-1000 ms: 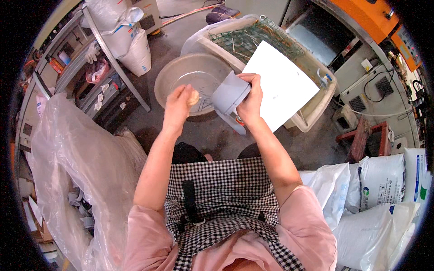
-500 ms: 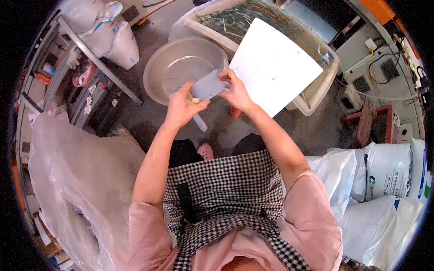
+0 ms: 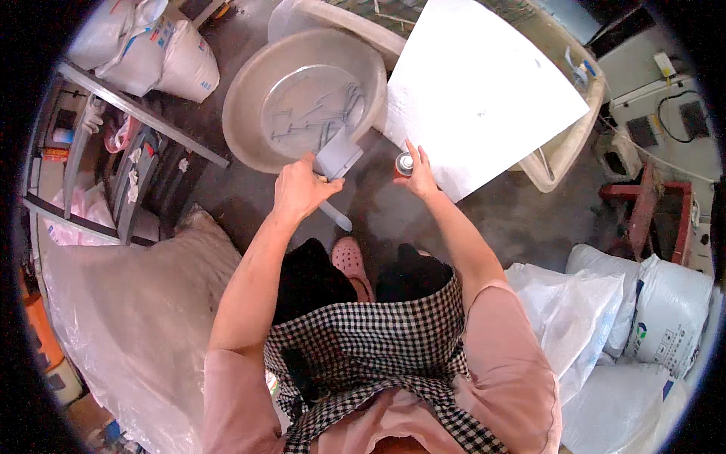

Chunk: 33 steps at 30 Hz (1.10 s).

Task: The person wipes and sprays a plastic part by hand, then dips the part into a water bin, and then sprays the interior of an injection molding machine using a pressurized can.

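Observation:
My left hand (image 3: 302, 185) is closed on a light grey, box-like plastic piece (image 3: 338, 154), held near the rim of a wide round basin (image 3: 240, 113). Thin grey strips (image 3: 321, 113) lie in the basin. My right hand (image 3: 419, 176) curls its thumb and fingers round the upper part of a red spray can (image 3: 404, 163) with a pale top. Whether the can is off its support cannot be told. Beside that hand is a large white sheet (image 3: 484, 91). Below the left hand a pale, flat, rounded strip (image 3: 337, 216) sticks out; its other end is hidden.
Behind the white sheet stands a long pale tub (image 3: 548, 172). Metal shelving (image 3: 144, 113) and white sacks (image 3: 185, 64) are at the left. A big plastic-wrapped bundle (image 3: 144, 303) sits near left. More white sacks (image 3: 669, 318) and a red frame (image 3: 684, 227) are at the right.
My right hand has let go of the grey plastic piece and moved right, down to the spray can. My left hand still holds the piece. The view has shifted, showing more of the floor nearby.

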Each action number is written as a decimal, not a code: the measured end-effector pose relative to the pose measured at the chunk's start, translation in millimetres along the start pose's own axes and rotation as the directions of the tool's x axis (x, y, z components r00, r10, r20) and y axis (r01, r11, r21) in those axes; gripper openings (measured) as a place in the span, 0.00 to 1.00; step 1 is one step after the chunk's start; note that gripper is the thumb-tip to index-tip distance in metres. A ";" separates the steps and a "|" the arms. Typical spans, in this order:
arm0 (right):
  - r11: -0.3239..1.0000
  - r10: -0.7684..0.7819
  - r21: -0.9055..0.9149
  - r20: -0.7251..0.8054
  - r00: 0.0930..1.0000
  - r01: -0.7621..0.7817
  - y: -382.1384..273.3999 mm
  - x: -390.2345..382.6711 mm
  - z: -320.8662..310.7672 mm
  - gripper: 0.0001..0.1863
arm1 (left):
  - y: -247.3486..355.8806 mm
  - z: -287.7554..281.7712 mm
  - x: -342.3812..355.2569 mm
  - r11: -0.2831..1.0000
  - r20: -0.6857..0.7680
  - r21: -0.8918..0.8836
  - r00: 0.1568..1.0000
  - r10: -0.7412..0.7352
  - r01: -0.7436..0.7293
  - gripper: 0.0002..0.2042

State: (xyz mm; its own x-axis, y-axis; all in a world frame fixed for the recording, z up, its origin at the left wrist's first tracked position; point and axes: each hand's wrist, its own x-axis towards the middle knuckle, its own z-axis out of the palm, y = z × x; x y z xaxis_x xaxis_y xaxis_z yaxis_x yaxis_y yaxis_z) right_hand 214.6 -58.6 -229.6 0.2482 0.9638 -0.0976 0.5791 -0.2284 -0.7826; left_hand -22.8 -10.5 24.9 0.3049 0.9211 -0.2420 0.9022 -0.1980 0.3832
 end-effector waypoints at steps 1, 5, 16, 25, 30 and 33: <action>0.997 -0.047 0.067 -0.005 0.999 0.047 11.0 4.0 6.8 0.60 | -1.0 3.8 3.3 1.000 0.011 -0.003 1.000 0.000 0.000 0.25; 0.952 0.081 0.297 -0.039 0.996 -0.066 -23.2 -4.1 -9.5 0.48 | -7.6 6.9 1.9 1.000 0.013 -0.016 1.000 -0.018 0.018 0.25; 0.766 -0.429 0.403 -0.260 0.865 0.501 -141.6 -12.0 -86.5 0.48 | 0.9 5.6 5.2 0.993 -0.090 0.100 0.994 0.065 -0.056 0.22; 0.841 -0.535 0.068 -0.038 0.844 0.536 -178.5 -22.7 -101.0 0.35 | 4.7 -7.5 -5.8 0.985 -0.105 0.168 0.992 0.069 -0.051 0.21; 0.834 -0.498 -0.217 0.101 0.861 0.508 -194.6 -23.8 -102.7 0.34 | -3.1 -3.1 -4.5 0.978 -0.090 0.194 0.991 0.101 -0.082 0.25; 0.791 -0.500 -0.304 0.180 0.847 0.531 -201.6 -21.1 -98.5 0.35 | -3.3 -0.7 -4.1 0.975 -0.079 0.202 0.991 0.107 -0.089 0.24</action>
State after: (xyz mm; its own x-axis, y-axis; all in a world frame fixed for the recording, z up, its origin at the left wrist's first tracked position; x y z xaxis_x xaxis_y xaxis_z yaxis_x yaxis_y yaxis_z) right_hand 169.1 -46.4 -9.3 -0.2185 0.9555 0.1980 0.8258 0.2892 -0.4842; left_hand -27.3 -13.5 25.2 0.3746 0.9183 -0.1281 0.9143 -0.3429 0.2156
